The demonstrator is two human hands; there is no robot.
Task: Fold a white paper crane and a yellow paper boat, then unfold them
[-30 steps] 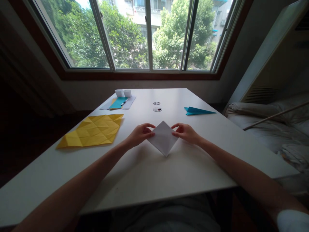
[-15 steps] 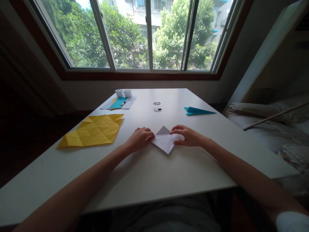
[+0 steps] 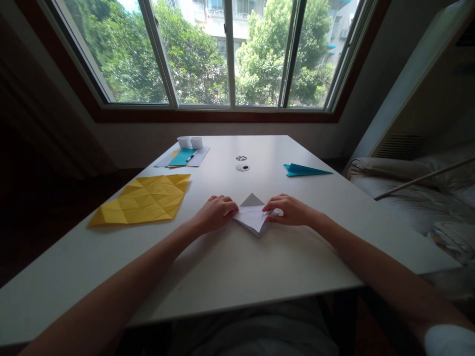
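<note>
A big yellow paper (image 3: pixel 143 201) with lots of fold lines lies flat on the left side of the white table (image 3: pixel 222 267). At the far left corner sits a blue sheet (image 3: pixel 181 157) on top of a white sheet (image 3: pixel 198 159), with a pen (image 3: pixel 191 156) across them — and two small white cups (image 3: pixel 189 142) just behind. A blue paper plane (image 3: pixel 305 170) rests on the right side. Two small round things (image 3: pixel 242 163) sit near the middle. Behind the table is a wide window (image 3: pixel 222 54) — green trees (image 3: pixel 260 54) outside.

white table (image 3: pixel 230 277), wide window (image 3: pixel 230 54), daylight, trees
</note>
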